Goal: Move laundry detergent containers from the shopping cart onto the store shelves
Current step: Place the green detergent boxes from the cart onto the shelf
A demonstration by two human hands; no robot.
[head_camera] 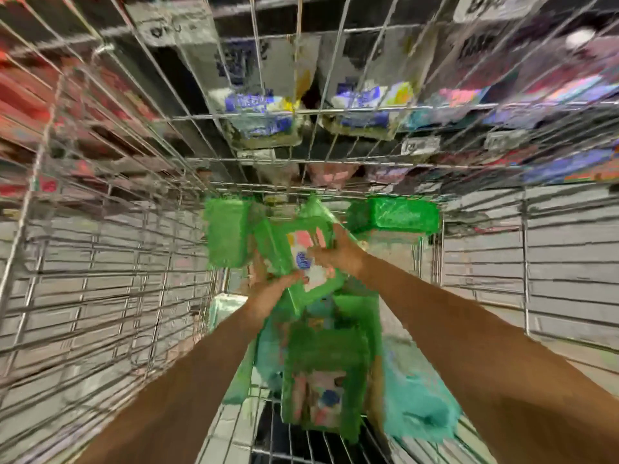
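Forearms (201, 380) stretched forward inside the wire shopping cart (100, 262). Beneath them a green detergent container (321, 380) lay on the cart floor beside teal packs (418, 403). Farther on, the left hand (268, 291) gripped the lower corner, and the right hand (335, 252) the right edge, of a tilted held container (281, 242) raised above the load; finger detail was blurred. A left far container (227, 236) and a right far container (395, 216) sat against the end wall, with store shelves (351, 105) beyond.
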